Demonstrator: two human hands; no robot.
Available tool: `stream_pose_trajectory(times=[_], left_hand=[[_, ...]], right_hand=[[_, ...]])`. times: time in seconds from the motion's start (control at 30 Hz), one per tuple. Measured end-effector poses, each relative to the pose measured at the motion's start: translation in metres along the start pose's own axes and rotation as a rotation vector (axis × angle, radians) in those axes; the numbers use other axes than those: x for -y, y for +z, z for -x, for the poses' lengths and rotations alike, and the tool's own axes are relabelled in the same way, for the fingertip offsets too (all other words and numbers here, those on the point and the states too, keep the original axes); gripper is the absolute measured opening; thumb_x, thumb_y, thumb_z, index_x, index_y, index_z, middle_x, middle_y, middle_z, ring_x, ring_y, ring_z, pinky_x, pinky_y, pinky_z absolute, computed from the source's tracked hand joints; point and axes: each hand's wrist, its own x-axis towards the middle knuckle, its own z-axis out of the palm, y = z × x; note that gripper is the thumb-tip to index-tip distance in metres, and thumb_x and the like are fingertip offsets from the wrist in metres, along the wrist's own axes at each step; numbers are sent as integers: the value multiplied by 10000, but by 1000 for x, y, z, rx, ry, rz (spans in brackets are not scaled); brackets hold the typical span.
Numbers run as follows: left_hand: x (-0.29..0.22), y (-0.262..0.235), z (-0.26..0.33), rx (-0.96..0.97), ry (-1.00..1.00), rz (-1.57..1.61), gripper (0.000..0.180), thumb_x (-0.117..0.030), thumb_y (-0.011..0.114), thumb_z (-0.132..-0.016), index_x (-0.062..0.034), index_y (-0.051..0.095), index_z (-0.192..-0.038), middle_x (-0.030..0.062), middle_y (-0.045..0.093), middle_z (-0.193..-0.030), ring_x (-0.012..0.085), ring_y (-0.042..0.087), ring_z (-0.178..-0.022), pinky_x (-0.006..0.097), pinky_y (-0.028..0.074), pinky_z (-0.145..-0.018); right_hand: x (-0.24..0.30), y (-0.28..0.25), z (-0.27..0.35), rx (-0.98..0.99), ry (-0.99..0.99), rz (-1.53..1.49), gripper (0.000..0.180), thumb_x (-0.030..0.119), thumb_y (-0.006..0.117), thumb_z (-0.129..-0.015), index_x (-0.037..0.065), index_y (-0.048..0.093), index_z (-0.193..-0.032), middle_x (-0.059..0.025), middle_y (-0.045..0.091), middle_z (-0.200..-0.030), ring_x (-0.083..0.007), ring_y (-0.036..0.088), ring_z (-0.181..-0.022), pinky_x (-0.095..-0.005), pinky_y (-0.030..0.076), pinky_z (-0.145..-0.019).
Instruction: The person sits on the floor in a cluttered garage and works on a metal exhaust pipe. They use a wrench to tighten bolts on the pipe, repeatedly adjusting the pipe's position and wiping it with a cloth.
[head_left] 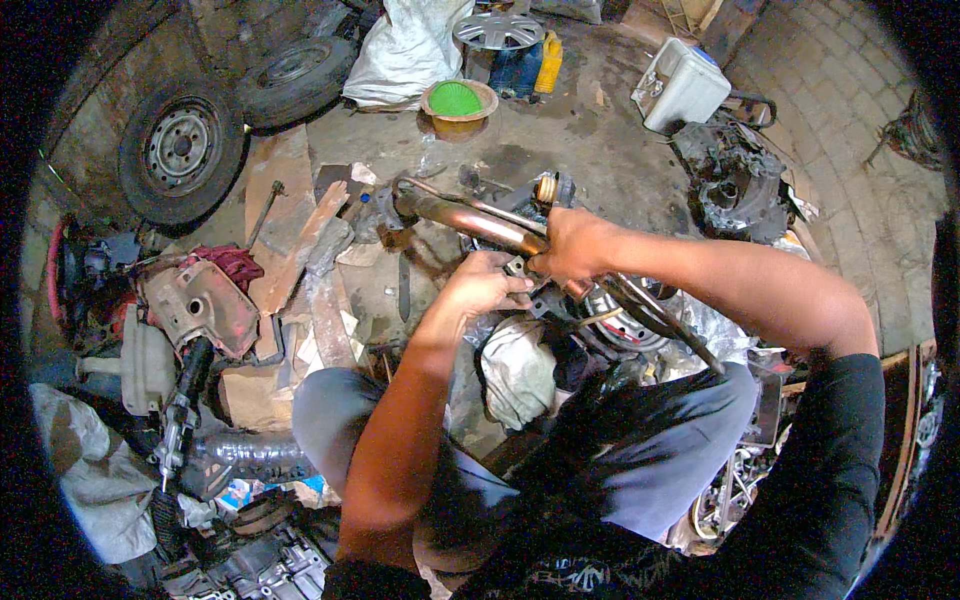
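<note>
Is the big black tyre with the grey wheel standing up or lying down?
Lying down. The black rubber tyre with the grey steel wheel lies flat on the dirty concrete floor, its round face and bolt holes turned up toward the camera.

Left forearm raised from lower centre, left hand (pixel 482 288) curled — grip closed, right arm bent inward from the right, right hand (pixel 575 245) clenched — hands nearly touching

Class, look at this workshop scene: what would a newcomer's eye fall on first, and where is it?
At the centre, the right hand grips a rusty bent metal pipe, with the left hand just below it against the dark engine parts. Two worn car tyres lie at the upper left. A green-lined bowl stands out on the floor at the top.
</note>
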Motion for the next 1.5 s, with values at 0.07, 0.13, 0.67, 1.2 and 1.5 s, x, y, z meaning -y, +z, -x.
stream_pose_trajectory(times=[0.07, 0.13, 0.67, 1.2, 1.5], left_hand=[[7, -1, -7, 10, 21, 43, 384, -19, 703, -794, 95, 548, -1126, 164, 653, -974, 261, 682, -775, 314, 589, -661], [11, -2, -10, 6, 25, 45, 368, -3, 693, -795, 97, 550, -1119, 161, 654, -955, 269, 682, -777, 328, 599, -691], [12, -3, -10, -8, 1, 91, 429, 7, 683, -801, 90, 498, -1179, 147, 652, -940, 267, 681, -778, 347, 595, -715], [0, 10, -5, -29, -18, 135, 361, 83, 617, -806, 102, 517, -1152, 186, 606, -1085, 320, 652, -909, 389, 625, -712], [10, -1, -13, 15, 0, 100, 343, 69, 613, -819, 87, 527, -1150, 167, 612, -1075, 296, 649, -900, 388, 625, -727]], right_hand=[[-1, -1, -1, 64, -51, 58, 385, 331, 706, -767, -52, 680, -788, -241, 670, -780, -361, 681, -783, -414, 546, -712], [-1, 0, -2, 92, -125, 133, 358, 320, 704, -783, -36, 684, -815, -233, 673, -791, -369, 678, -789, -420, 546, -709], [-5, -24, -9, 153, -757, 692, 153, 170, 624, -752, 30, 679, -779, -189, 674, -738, -371, 686, -730, -472, 559, -630], [-30, -36, -34, -186, -1543, 823, 144, 210, 580, -757, 83, 613, -816, -53, 614, -808, -213, 607, -802, -351, 462, -740], [-6, -52, -2, 121, -890, 685, 235, 191, 605, -795, 18, 629, -952, -185, 664, -743, -376, 665, -735, -509, 517, -636]])
